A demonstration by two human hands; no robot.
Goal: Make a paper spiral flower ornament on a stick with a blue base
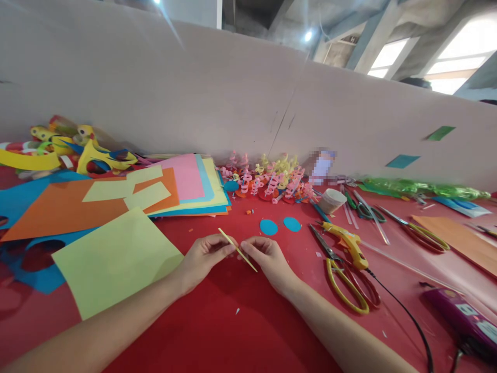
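Both hands rest on the red table [233, 331] near its middle. My left hand [204, 259] and my right hand [267, 259] pinch a thin yellow paper strip [237, 249] between their fingertips. The strip runs slantwise from upper left to lower right between them. Two small blue paper circles [279, 226] lie just beyond my right hand. A pale green paper sheet [116, 259] lies under my left forearm.
Stacked coloured sheets [186, 186] and an orange sheet [66, 212] lie at the left. Curled paper pieces [272, 181] sit by the pink wall. Yellow-handled scissors [341, 274], a yellow glue gun [349, 243], more scissors [423, 233] and a purple tool [462, 316] lie right.
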